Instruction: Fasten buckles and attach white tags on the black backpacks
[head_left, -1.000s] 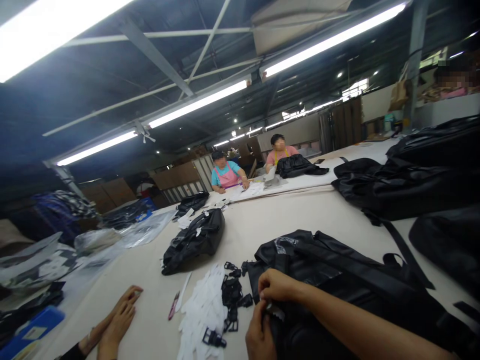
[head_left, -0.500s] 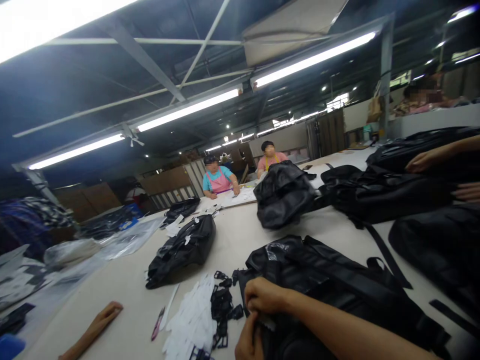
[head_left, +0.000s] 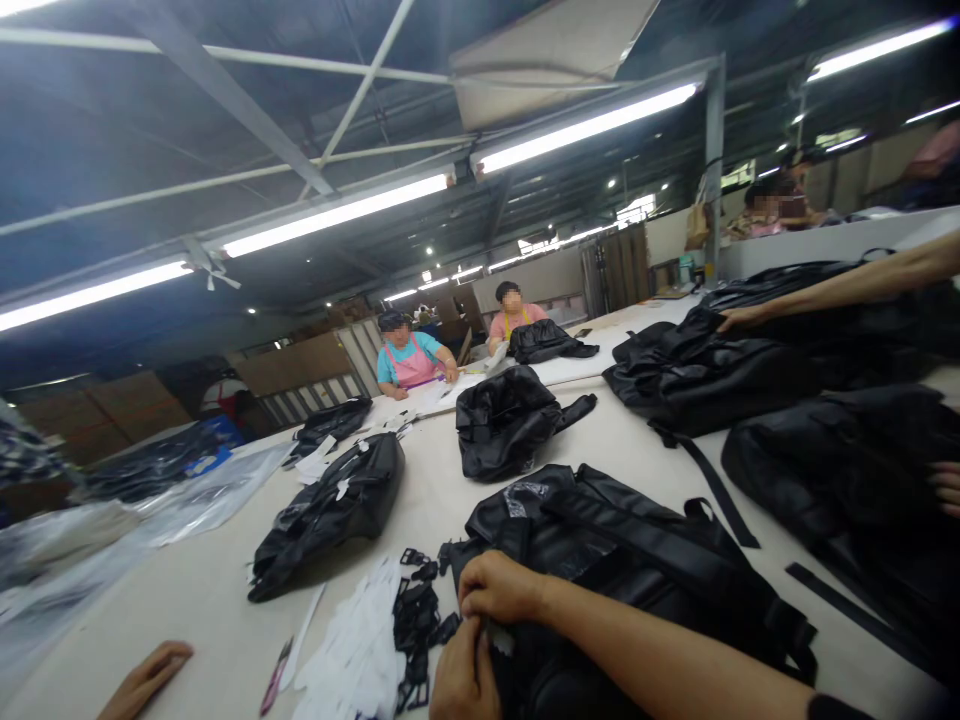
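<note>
My right hand (head_left: pixel 499 590) and my left hand (head_left: pixel 461 680) are closed together at the near edge of a black backpack (head_left: pixel 637 560) lying in front of me. Their fingers pinch a small white piece (head_left: pixel 500 640) at the bag's edge; I cannot make out what it is. Just left of my hands lies a heap of black plastic buckles (head_left: pixel 416 625) beside a spread of white paper tags (head_left: pixel 352 655).
More black backpacks lie on the long beige table (head_left: pixel 225 610): one at left (head_left: pixel 334 505), one in the middle (head_left: pixel 510 420), several at right (head_left: pixel 712 375). A co-worker's hand (head_left: pixel 142 680) rests at bottom left, another's arm (head_left: pixel 832 290) reaches over the right bags. Two people sit far back.
A black backpack has landed in the middle of the table. An arm has come in over the bags at right. The co-worker's hands at bottom left have drawn back. My hands stay pinched.
</note>
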